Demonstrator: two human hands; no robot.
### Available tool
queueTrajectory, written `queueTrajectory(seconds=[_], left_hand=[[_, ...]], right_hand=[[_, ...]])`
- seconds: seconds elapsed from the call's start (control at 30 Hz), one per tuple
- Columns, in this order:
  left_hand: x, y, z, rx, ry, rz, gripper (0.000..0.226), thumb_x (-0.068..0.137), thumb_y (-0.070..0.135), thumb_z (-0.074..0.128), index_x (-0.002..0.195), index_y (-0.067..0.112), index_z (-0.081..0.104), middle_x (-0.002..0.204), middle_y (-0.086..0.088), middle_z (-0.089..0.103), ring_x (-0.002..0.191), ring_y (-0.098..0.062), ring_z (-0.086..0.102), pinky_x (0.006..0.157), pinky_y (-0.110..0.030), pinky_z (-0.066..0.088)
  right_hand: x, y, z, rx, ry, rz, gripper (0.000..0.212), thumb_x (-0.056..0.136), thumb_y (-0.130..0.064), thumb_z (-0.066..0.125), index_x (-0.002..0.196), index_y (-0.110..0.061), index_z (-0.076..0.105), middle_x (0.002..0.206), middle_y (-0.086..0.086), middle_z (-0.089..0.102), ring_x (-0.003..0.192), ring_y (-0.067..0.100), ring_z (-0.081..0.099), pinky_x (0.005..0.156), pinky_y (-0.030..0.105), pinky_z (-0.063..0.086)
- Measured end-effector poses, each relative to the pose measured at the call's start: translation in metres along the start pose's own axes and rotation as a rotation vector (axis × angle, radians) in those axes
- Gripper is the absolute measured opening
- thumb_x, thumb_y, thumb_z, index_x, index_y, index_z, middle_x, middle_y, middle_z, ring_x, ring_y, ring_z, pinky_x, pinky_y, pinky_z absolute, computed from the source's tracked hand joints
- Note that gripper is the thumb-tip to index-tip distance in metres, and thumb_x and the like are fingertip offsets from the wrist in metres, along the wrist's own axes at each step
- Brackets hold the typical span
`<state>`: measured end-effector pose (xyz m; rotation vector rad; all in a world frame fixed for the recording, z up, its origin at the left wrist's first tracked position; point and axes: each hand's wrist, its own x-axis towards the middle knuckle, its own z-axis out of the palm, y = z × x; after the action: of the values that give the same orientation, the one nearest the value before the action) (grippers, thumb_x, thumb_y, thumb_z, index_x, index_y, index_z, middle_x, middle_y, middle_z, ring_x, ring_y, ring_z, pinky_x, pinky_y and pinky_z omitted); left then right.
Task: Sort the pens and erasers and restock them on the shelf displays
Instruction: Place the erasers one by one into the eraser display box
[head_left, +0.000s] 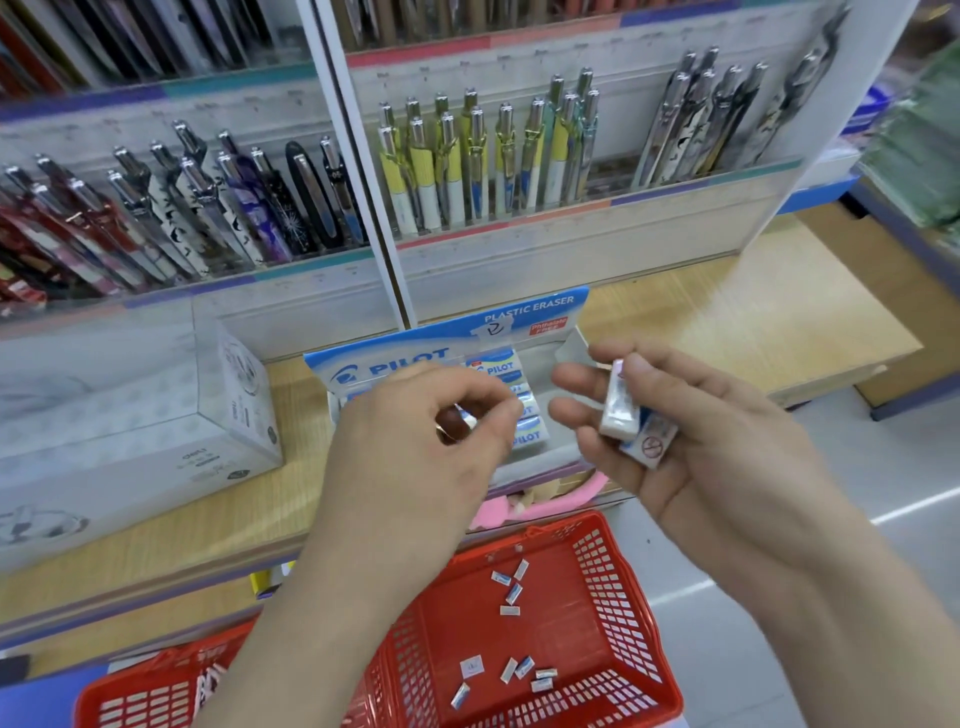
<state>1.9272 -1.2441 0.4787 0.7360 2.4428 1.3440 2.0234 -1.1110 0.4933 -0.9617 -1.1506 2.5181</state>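
Note:
My left hand (421, 447) hovers over the blue-and-white Pilot eraser display box (395, 364) on the wooden shelf, fingers curled and pinching a small eraser (465, 423). A row of erasers (524, 415) lies in the box, partly hidden by that hand. My right hand (696, 441) is to the right of the box, palm up, holding two white erasers (631, 415) between thumb and fingers. Below, a red basket (613, 597) holds several loose erasers (511, 590).
Pens stand in tiered displays behind: patterned and red ones (171, 208) at left, yellow-and-white ones (467, 166) in the middle, silver ones (717, 114) at right. A white carton (130, 410) sits left of the eraser box. A second red basket (145, 696) is at lower left.

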Motion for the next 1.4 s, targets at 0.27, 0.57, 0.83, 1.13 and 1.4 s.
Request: queueTrajectory(seconds=[0.27, 0.57, 0.83, 1.13, 1.4], left_hand=[[-0.029, 0.022, 0.019, -0.135, 0.026, 0.1, 0.024, 0.063, 0.031, 0.077, 0.081, 0.043, 0.066, 0.076, 0.019, 0.066, 0.068, -0.004, 0.064, 0.06, -0.018, 0.053], [-0.027, 0.024, 0.008, -0.669, -0.034, -0.298, 0.019, 0.07, 0.031, 0.066, 0.07, 0.013, 0.073, 0.054, -0.009, 0.065, 0.043, -0.012, 0.057, 0.044, -0.019, 0.047], [-0.029, 0.013, -0.001, -0.504, -0.152, -0.17, 0.026, 0.063, 0.037, 0.07, 0.088, 0.031, 0.074, 0.074, -0.001, 0.072, 0.065, -0.012, 0.068, 0.063, -0.023, 0.054], [-0.029, -0.02, -0.006, 0.14, 0.11, 0.061, 0.014, 0.074, 0.026, 0.076, 0.086, 0.033, 0.072, 0.068, 0.019, 0.059, 0.064, 0.002, 0.052, 0.062, -0.005, 0.038], [-0.029, -0.039, -0.002, 0.298, 0.021, 0.141, 0.02, 0.083, 0.039, 0.061, 0.098, 0.033, 0.072, 0.087, 0.019, 0.058, 0.074, 0.002, 0.051, 0.068, -0.01, 0.038]], right_hand=[[-0.015, 0.023, 0.008, 0.168, -0.055, -0.056, 0.019, 0.086, -0.015, 0.051, 0.102, -0.008, 0.06, 0.102, 0.018, 0.071, 0.088, 0.028, 0.07, 0.084, 0.039, 0.057], [-0.023, 0.015, -0.005, -0.373, -0.022, -0.174, 0.034, 0.06, -0.032, 0.071, 0.092, -0.02, 0.075, 0.066, -0.002, 0.05, 0.051, 0.012, 0.032, 0.041, 0.02, 0.026], [-0.022, 0.008, -0.007, -0.572, -0.016, -0.299, 0.025, 0.065, -0.028, 0.07, 0.085, -0.014, 0.075, 0.054, -0.01, 0.059, 0.042, 0.002, 0.052, 0.044, 0.007, 0.036], [-0.001, 0.007, -0.007, -1.011, 0.171, -0.397, 0.008, 0.075, -0.029, 0.074, 0.071, -0.025, 0.069, 0.069, -0.008, 0.069, 0.06, 0.012, 0.061, 0.051, 0.029, 0.049], [0.009, 0.016, 0.011, -1.442, 0.217, -0.369, 0.01, 0.079, -0.039, 0.069, 0.077, -0.03, 0.066, 0.077, -0.012, 0.065, 0.082, 0.014, 0.06, 0.071, 0.034, 0.051]])
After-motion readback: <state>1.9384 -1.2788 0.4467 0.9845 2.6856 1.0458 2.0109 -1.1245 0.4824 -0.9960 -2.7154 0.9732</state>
